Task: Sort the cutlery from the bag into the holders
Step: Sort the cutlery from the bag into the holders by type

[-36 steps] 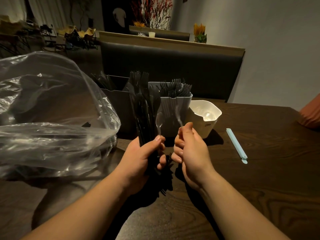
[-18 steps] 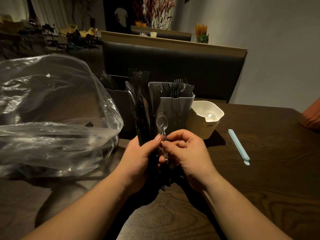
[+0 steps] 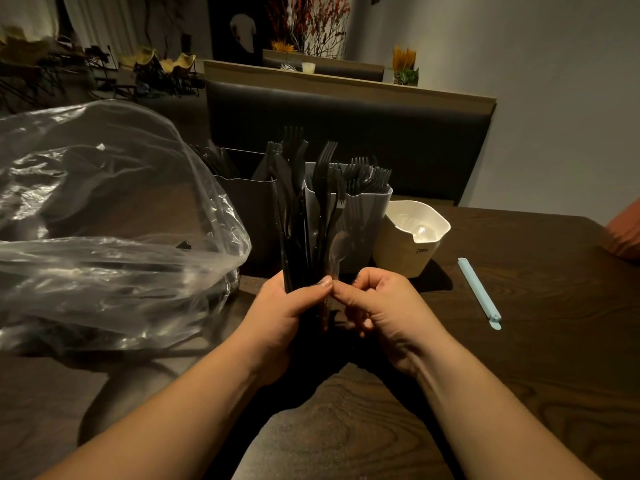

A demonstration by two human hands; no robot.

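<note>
My left hand (image 3: 281, 317) grips an upright bundle of black plastic cutlery (image 3: 298, 216), forks and knives mixed. My right hand (image 3: 384, 306) meets it thumb to thumb and pinches the handle of a clear plastic spoon (image 3: 337, 249) at the bundle's right side. Behind stand three holders: a dark grey one (image 3: 242, 216) with black pieces, a light grey one (image 3: 367, 216) full of black forks, and a cream one (image 3: 412, 247) with clear spoons inside. The big clear plastic bag (image 3: 104, 216) lies at the left with dark cutlery in it.
A pale blue bag clip (image 3: 479, 292) lies on the dark wooden table (image 3: 519, 358) to the right. A padded bench back (image 3: 346, 133) runs behind the holders. An orange cushion (image 3: 623, 233) shows at the right edge.
My right hand came in from beside the bundle to the clear spoon and now pinches it against the bundle, lower than before. The left hand kept its grip.
</note>
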